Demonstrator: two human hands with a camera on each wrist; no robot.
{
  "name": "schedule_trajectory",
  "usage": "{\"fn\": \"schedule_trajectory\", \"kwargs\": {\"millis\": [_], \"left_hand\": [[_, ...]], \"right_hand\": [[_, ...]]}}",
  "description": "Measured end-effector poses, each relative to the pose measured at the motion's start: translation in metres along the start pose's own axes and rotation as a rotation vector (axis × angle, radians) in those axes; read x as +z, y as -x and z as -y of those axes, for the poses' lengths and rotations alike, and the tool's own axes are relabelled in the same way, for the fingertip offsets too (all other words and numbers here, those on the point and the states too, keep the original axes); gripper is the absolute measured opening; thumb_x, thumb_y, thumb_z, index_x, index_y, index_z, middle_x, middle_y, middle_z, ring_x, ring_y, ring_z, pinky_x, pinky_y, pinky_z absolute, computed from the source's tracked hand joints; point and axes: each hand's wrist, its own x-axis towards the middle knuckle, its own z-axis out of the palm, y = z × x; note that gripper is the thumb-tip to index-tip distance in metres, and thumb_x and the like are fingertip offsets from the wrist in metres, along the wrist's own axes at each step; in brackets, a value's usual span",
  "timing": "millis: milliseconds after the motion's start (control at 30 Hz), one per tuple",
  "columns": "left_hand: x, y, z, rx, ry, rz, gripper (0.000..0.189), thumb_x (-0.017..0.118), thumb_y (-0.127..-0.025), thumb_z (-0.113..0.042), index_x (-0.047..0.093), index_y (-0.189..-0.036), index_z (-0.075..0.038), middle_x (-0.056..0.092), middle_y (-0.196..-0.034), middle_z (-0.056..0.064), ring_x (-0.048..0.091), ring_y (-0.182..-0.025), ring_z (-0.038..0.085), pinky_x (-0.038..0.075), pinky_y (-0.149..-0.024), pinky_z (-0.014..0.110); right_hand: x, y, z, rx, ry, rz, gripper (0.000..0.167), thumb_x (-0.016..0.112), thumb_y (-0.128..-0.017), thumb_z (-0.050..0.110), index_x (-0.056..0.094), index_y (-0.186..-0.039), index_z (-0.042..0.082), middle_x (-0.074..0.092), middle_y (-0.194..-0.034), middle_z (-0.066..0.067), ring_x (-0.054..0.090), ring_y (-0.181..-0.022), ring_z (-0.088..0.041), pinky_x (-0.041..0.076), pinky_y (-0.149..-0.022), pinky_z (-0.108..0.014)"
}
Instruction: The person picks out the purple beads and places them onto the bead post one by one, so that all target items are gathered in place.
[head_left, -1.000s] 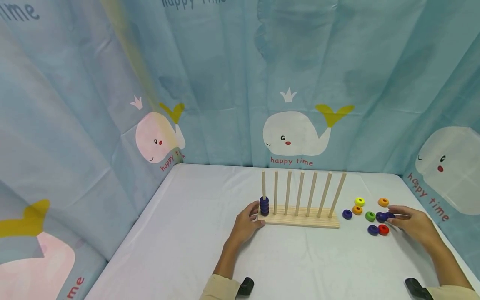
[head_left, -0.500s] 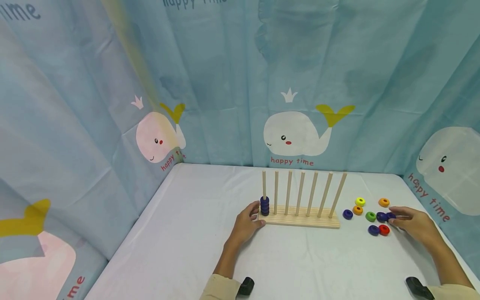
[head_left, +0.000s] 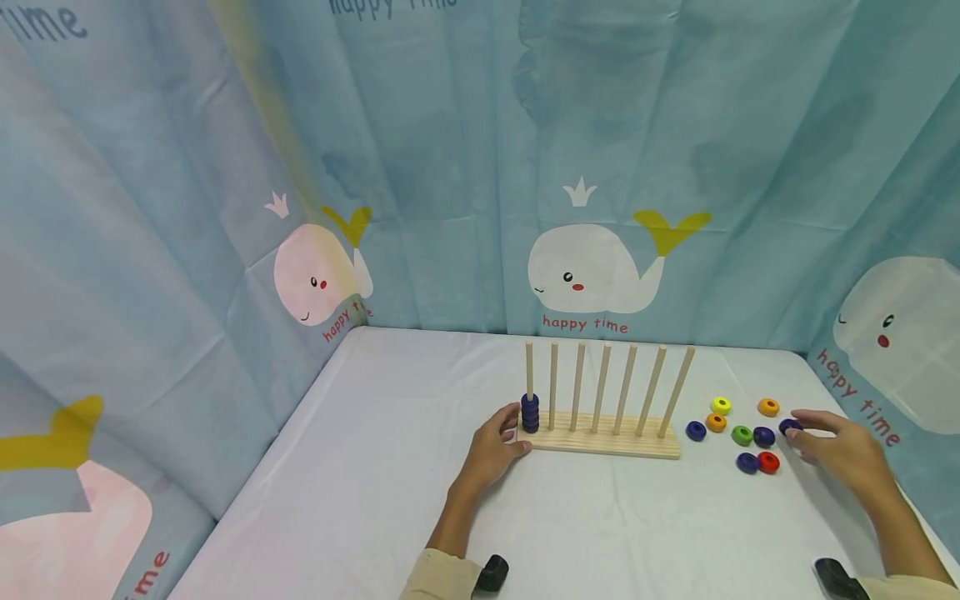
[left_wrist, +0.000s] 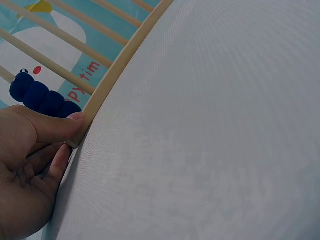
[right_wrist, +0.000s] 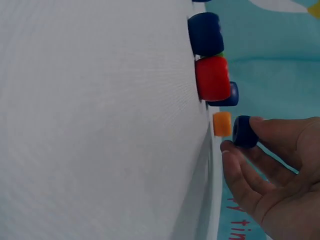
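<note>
We've got the L hand at the left end of the wooden peg base, thumb on its front edge & fingers round behind: a narrow grip, holding the base. Right beside it, the leftmost peg carries a stack of four blue beads; the six other pegs are bare.

Our R hand is out to the right, pinching a single dark blue bead btwn thumb & finger, other fingers loosely bent. From the R wrist view it looks just off the white cloth, tho exact height's hard to tell.

Loose nearby: a green bead next to a blue bead; a red bead beside another blue; a yellow bead near an orange bead.

Step in hand, we reckon: picking up that one bead w/ the base steadied. Next move calls for a firm pinch & a clean lift past the neighbours; if it's for a peg, hole lined up over the tip, base kept still by the L hand
</note>
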Motion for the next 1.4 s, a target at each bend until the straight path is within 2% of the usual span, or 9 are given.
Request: {"fn": "schedule_trajectory", "kwargs": {"millis": [167, 567, 667, 800, 967, 1067, 1167, 1300, 1400], "left_hand": [[-0.001, 0.0, 0.0, -0.001, 0.007, 0.002, 0.071, 0.081, -0.09, -0.002, 0.052, -0.155, -0.005, 0.064, -0.143, 0.019, 0.064, -0.131, 0.034, 0.055, -0.114, 0.043], [0.0, 0.0, -0.001, -0.005, -0.013, -0.001, 0.071, 0.081, -0.091, -0.003, 0.051, -0.155, -0.005, 0.063, -0.145, 0.018, 0.062, -0.134, 0.032, 0.054, -0.114, 0.041], [0.0, 0.0, -0.002, 0.0, -0.016, -0.004, 0.071, 0.081, -0.09, -0.002, 0.051, -0.155, -0.004, 0.063, -0.145, 0.018, 0.062, -0.134, 0.033, 0.055, -0.114, 0.04], [0.0, 0.0, -0.003, -0.001, -0.008, -0.002, 0.071, 0.081, -0.09, -0.001, 0.051, -0.155, -0.004, 0.063, -0.145, 0.018, 0.062, -0.134, 0.033, 0.055, -0.114, 0.041], [0.0, 0.001, -0.003, -0.003, -0.008, -0.003, 0.071, 0.08, -0.09, -0.001, 0.052, -0.155, -0.004, 0.063, -0.145, 0.019, 0.062, -0.134, 0.033, 0.055, -0.114, 0.042], [0.0, 0.001, -0.003, -0.003, -0.012, -0.004, 0.07, 0.08, -0.09, -0.002, 0.052, -0.155, -0.004, 0.063, -0.144, 0.019, 0.062, -0.134, 0.033, 0.055, -0.114, 0.042], [0.0, 0.002, -0.004, -0.004, -0.013, -0.005, 0.07, 0.08, -0.091, -0.002, 0.052, -0.155, -0.005, 0.063, -0.144, 0.019, 0.062, -0.134, 0.033, 0.055, -0.114, 0.042], [0.001, 0.002, -0.004, -0.006, -0.013, -0.005, 0.071, 0.08, -0.091, -0.002, 0.052, -0.155, -0.004, 0.063, -0.145, 0.019, 0.062, -0.133, 0.034, 0.054, -0.114, 0.043], [0.0, 0.002, -0.004, -0.009, -0.015, -0.006, 0.071, 0.08, -0.091, -0.002, 0.052, -0.155, -0.005, 0.063, -0.145, 0.019, 0.063, -0.133, 0.033, 0.055, -0.114, 0.043]], "right_hand": [[-0.003, 0.004, 0.015, 0.02, -0.038, -0.017, 0.061, 0.063, -0.107, 0.031, 0.049, -0.149, -0.012, 0.044, -0.15, -0.044, 0.049, -0.128, -0.063, 0.044, -0.098, -0.083], [-0.007, 0.018, 0.058, -0.128, -0.021, -0.125, 0.058, 0.058, -0.11, 0.034, 0.052, -0.149, -0.008, 0.05, -0.145, -0.043, 0.049, -0.126, -0.065, 0.054, -0.09, -0.078], [-0.007, 0.022, 0.07, -0.192, -0.022, -0.161, 0.055, 0.06, -0.109, 0.032, 0.055, -0.147, -0.007, 0.052, -0.143, -0.041, 0.05, -0.124, -0.064, 0.067, -0.077, -0.045], [-0.006, 0.027, 0.084, -0.269, -0.028, -0.207, 0.049, 0.063, -0.108, 0.027, 0.059, -0.143, -0.006, 0.056, -0.14, -0.04, 0.054, -0.121, -0.063, 0.041, -0.059, -0.002], [-0.005, 0.033, 0.101, -0.318, -0.055, -0.24, 0.047, 0.065, -0.107, 0.027, 0.061, -0.142, -0.004, 0.06, -0.137, -0.038, 0.057, -0.118, -0.06, 0.038, -0.062, 0.004], [-0.006, 0.037, 0.108, -0.35, -0.066, -0.264, 0.047, 0.067, -0.106, 0.027, 0.063, -0.141, -0.002, 0.062, -0.136, -0.035, 0.067, -0.113, -0.029, 0.039, -0.065, 0.006], [-0.007, 0.039, 0.114, -0.378, -0.075, -0.288, 0.046, 0.069, -0.105, 0.027, 0.064, -0.141, -0.001, 0.063, -0.135, -0.033, 0.055, -0.1, 0.01, 0.039, -0.069, 0.008], [-0.008, 0.041, 0.121, -0.389, -0.09, -0.296, 0.047, 0.07, -0.104, 0.027, 0.064, -0.142, -0.001, 0.062, -0.136, -0.031, 0.058, -0.101, 0.007, 0.039, -0.072, 0.009], [-0.008, 0.043, 0.126, -0.399, -0.102, -0.294, 0.048, 0.07, -0.105, 0.026, 0.063, -0.143, -0.002, 0.06, -0.137, -0.031, 0.068, -0.109, -0.028, 0.039, -0.073, 0.009]]}}
